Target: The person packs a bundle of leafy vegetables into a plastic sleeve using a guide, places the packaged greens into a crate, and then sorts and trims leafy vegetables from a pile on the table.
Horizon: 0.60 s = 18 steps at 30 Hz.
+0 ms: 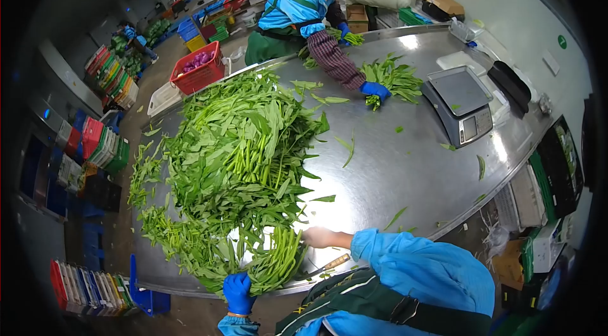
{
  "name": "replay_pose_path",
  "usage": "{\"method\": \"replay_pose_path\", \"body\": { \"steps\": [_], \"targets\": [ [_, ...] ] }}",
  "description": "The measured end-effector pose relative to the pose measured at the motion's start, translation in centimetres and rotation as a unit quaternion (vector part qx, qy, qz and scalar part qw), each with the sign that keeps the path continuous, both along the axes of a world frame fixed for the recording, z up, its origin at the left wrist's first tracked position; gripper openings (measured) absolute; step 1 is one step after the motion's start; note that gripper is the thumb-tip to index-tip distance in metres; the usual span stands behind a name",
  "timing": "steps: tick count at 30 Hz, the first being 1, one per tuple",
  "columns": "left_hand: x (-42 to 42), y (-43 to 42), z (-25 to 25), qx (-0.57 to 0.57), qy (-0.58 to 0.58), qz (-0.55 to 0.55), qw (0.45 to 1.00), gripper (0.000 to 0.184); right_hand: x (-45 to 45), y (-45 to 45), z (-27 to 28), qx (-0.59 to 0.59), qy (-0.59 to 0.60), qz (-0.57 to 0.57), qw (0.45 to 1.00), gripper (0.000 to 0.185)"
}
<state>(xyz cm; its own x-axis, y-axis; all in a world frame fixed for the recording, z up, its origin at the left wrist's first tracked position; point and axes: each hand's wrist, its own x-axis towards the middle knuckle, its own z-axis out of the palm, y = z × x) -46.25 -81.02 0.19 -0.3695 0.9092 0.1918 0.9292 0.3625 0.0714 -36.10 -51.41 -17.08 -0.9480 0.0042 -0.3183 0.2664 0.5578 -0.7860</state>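
Note:
A large heap of leafy green vegetables [240, 139] covers the left part of the metal table [380, 165]. At the near edge, my left hand [238, 293], in a blue glove, is closed round leafy stems of a bundle [275, 263]. My right hand [318, 237], bare and blurred, is at the right side of that bundle's stems; its fingers cannot be made out. Just below it, a knife with a wooden handle [337, 262] lies near the table edge.
Across the table a co-worker [294, 0] in blue gloves holds greens [394, 79]. A scale [459, 105] stands at the right. Beyond the far left edge are a red crate [197, 69] with purple vegetables and a white crate lid [163, 99]. Loose leaves lie about.

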Motion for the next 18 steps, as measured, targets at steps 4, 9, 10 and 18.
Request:
{"method": "replay_pose_path", "body": {
  "steps": [4,9,10,18],
  "targets": [
    [0.1,-0.3,-0.5,0.000,0.001,0.005,1.000,0.056,0.2,-0.3,-0.4,-0.003,0.017,0.000,1.000,0.033],
    [-0.5,-1.2,-2.0,-0.025,0.012,0.004,1.000,0.059,0.3,-0.4,0.3,0.009,0.005,0.003,1.000,0.031],
    [-0.4,-1.1,-1.9,-0.025,0.011,0.005,1.000,0.059,0.3,-0.3,0.3,0.007,0.005,0.004,1.000,0.031],
    [-0.2,-0.9,-1.6,-0.041,0.000,0.000,0.999,0.057,0.5,-0.2,0.1,0.010,-0.006,0.001,1.000,0.031]
  ]
}}
